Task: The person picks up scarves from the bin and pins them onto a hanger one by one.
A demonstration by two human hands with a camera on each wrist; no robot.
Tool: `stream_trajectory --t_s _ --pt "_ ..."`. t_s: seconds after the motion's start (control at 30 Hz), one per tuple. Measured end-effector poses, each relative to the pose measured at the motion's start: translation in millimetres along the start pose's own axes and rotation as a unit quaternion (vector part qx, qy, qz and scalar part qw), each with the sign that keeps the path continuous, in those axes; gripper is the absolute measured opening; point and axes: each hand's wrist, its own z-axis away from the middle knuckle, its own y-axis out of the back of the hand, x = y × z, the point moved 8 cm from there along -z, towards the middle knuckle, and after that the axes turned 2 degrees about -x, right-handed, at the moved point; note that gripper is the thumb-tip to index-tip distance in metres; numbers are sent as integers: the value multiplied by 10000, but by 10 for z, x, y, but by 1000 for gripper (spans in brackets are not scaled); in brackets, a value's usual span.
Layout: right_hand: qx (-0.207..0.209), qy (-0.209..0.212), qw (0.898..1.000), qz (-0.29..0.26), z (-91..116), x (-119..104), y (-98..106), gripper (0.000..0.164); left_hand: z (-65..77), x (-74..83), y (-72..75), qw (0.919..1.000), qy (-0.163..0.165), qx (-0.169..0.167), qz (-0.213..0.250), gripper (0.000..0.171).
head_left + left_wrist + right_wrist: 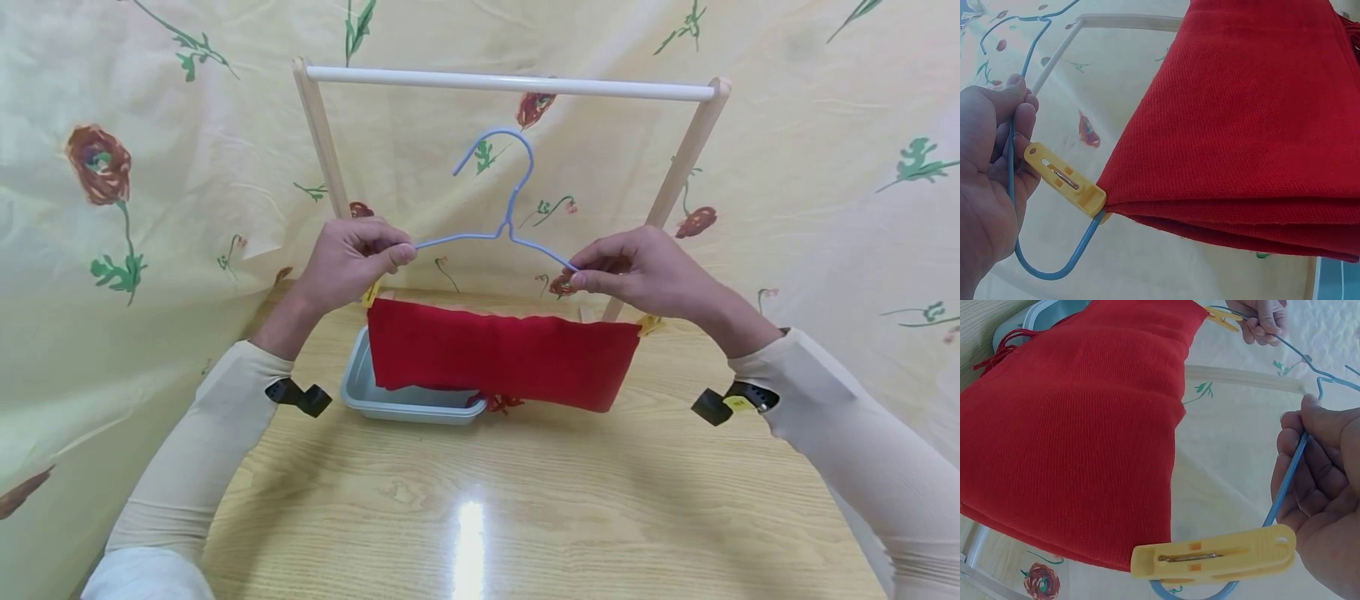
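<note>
A blue wire hanger (463, 237) is held up between both hands, its hook pointing upward below the rack's bar. My left hand (358, 260) pinches the hanger's left shoulder, and my right hand (637, 271) pinches the right shoulder. From the hanger hangs a folded red knitted cloth (502, 350) with fringe, perhaps a scarf. One yellow clothespin (1066, 180) fastens its left corner to the hanger, close to the left fingers. Another yellow clothespin (1213, 555) clips the right corner beside the right hand. The hanger's lower bar is mostly hidden behind the cloth.
A rack with a white bar (510, 82) and wooden posts (686, 158) stands behind the hanger. Behind and below the cloth, a light blue basin (408, 412) sits on the wooden table (360, 500). Flowered fabric (180, 167) covers the back and sides.
</note>
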Motion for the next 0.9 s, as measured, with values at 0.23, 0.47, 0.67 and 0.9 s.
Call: stream_trajectory --t_s 0.23,0.47,0.67,0.9 --pt "249 177 9993 212 32 -14 14 18 8 -7 -25 9999 67 -28 -76 6" --pt "752 154 9970 99 55 -19 37 14 11 17 -47 9996 110 -122 -225 7" --pt "1029 -132 9942 -279 67 14 61 17 -12 42 -50 9989 70 -157 -440 7" --pt "1262 -417 9893 -598 91 58 96 17 -36 81 -60 9948 197 -264 -967 13"
